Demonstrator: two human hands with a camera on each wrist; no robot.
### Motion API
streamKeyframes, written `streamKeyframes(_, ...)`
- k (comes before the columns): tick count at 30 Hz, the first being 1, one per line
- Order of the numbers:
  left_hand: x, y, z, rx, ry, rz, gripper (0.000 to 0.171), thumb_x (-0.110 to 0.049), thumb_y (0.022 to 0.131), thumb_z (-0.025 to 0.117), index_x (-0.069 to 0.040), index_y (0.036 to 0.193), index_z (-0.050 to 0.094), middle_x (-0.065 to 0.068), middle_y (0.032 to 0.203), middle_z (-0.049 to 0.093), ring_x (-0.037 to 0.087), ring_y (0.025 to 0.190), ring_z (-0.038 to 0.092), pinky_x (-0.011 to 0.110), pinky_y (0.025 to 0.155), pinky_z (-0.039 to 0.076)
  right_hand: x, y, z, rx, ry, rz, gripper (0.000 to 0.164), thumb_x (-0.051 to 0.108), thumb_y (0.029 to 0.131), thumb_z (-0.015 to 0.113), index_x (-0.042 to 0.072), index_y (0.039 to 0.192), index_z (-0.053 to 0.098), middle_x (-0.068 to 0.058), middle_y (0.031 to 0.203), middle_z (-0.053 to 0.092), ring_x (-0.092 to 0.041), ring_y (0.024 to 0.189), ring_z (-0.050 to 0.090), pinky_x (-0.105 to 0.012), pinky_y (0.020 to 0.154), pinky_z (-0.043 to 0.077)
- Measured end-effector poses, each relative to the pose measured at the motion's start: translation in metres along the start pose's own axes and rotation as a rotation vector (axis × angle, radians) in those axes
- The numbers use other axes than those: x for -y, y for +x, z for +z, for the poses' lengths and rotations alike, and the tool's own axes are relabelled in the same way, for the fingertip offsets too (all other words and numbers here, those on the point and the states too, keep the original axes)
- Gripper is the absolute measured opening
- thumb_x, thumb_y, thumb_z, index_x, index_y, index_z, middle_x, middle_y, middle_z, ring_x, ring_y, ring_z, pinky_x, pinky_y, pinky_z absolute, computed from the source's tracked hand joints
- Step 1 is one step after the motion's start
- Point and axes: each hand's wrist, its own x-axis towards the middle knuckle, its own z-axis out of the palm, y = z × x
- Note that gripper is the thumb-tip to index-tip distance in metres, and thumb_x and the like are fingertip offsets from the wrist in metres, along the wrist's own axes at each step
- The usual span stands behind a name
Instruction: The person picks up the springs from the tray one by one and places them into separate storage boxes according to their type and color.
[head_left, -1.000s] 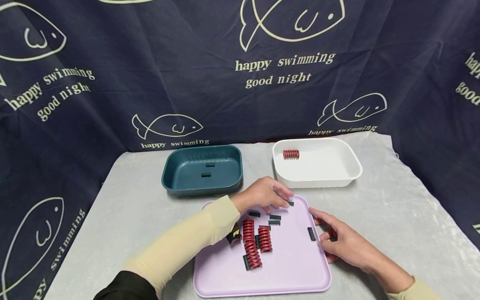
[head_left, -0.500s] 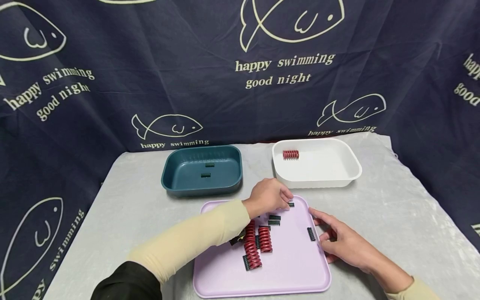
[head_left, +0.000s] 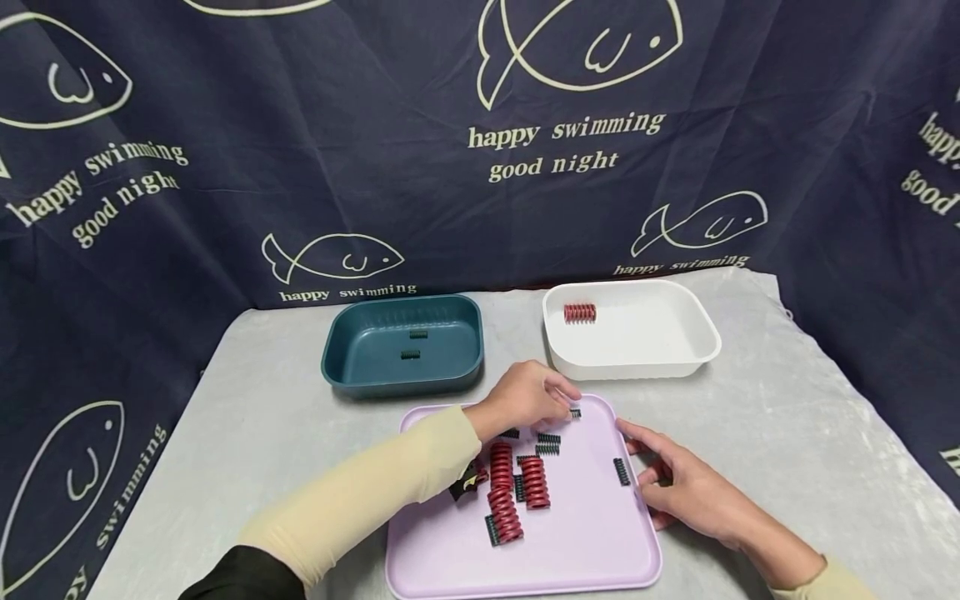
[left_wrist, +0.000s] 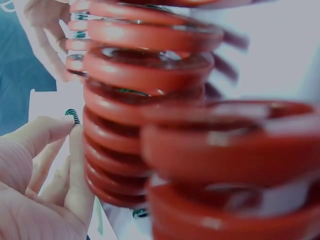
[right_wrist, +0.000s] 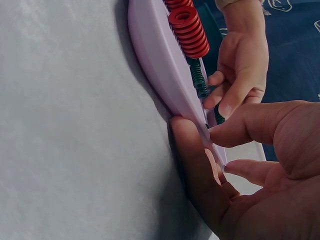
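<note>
1. Head view: on a pale, softly mottled cloth [head_left: 795, 400] sits a smooth lilac tray [head_left: 577, 558] with rounded corners and a low raised rim. The left hand [head_left: 527, 393] is at its far right corner, fingertips on a small dark spring [head_left: 575, 413]; whether that spring is lifted cannot be told. The right hand [head_left: 690, 496] is at the tray's right edge. Thick, glossy red springs [head_left: 536, 483] lie among thin dark green springs [head_left: 548, 438] on the tray. Behind stand a blue-green tub [head_left: 405, 387] holding two small springs and a white tub [head_left: 637, 369] holding one red one.

2. Left wrist view: thumb and finger pinch the fine, tight coil of the small dark spring; blurred red coils with flattened bands fill the foreground.

3. Right wrist view: the right hand's thumb and fingers clamp the tray's thin, curved rim.
</note>
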Motion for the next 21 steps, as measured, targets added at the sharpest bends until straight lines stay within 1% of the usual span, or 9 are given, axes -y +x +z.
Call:
streamKeyframes(3,0.001,-0.003,-0.005,0.021,-0.070,-0.018,0.023,0.000,0.081,0.083,-0.013,0.100,0.083,-0.004,0.074,0.073,0.014,0.055,0.066,0.025,0.047,0.052,0.000,0.000,0.000,-0.003,-0.001,-0.002,0.085,-0.011,0.089,0.061,0.003,0.163,0.023,-0.028,0.141,0.037,-0.021,0.088,0.058,-0.041,0.053,0.059)
streamKeyframes(7,0.002,-0.009,-0.012,0.031,-0.112,-0.015,0.028,0.003,0.081,0.079,-0.013,0.104,0.083,-0.001,0.081,0.076,0.017,0.061,0.072,0.028,0.053,0.057,-0.001,0.000,0.000,-0.001,0.003,-0.004,0.083,-0.009,0.091,0.062,0.003,0.163,0.022,-0.028,0.141,0.037,-0.021,0.089,0.058,-0.041,0.054,0.059)
streamKeyframes(13,-0.001,-0.016,-0.025,0.048,-0.195,-0.004,0.029,0.006,0.083,0.074,-0.009,0.106,0.083,0.001,0.079,0.072,0.020,0.064,0.071,0.033,0.060,0.062,-0.001,0.000,0.001,-0.006,-0.001,-0.001,0.083,-0.009,0.091,0.062,0.003,0.163,0.023,-0.028,0.141,0.038,-0.021,0.088,0.058,-0.041,0.053,0.059)
streamKeyframes(17,-0.005,-0.019,-0.040,0.047,-0.220,0.015,0.026,0.004,0.086,0.072,-0.007,0.108,0.082,0.010,0.085,0.074,0.027,0.073,0.072,0.036,0.062,0.063,-0.001,0.000,0.001,-0.008,-0.004,0.010,0.085,-0.010,0.089,0.062,0.003,0.163,0.023,-0.027,0.140,0.037,-0.021,0.087,0.058,-0.040,0.053,0.058)
streamKeyframes(19,-0.006,-0.020,-0.050,0.039,-0.228,0.026,0.024,0.002,0.088,0.072,-0.007,0.109,0.082,0.015,0.091,0.075,0.028,0.077,0.073,0.036,0.063,0.063,-0.001,0.000,0.001,-0.009,-0.006,0.014,0.085,-0.010,0.089,0.062,0.003,0.163,0.023,-0.027,0.140,0.037,-0.021,0.087,0.058,-0.040,0.053,0.058)
streamKeyframes(21,-0.006,-0.021,-0.061,0.032,-0.250,0.034,0.024,0.002,0.090,0.071,-0.006,0.111,0.081,0.018,0.096,0.075,0.026,0.079,0.074,0.036,0.064,0.063,0.000,0.000,0.001,-0.010,-0.008,0.013,0.086,-0.010,0.088,0.062,0.003,0.163,0.023,-0.027,0.140,0.037,-0.021,0.087,0.058,-0.040,0.053,0.058)
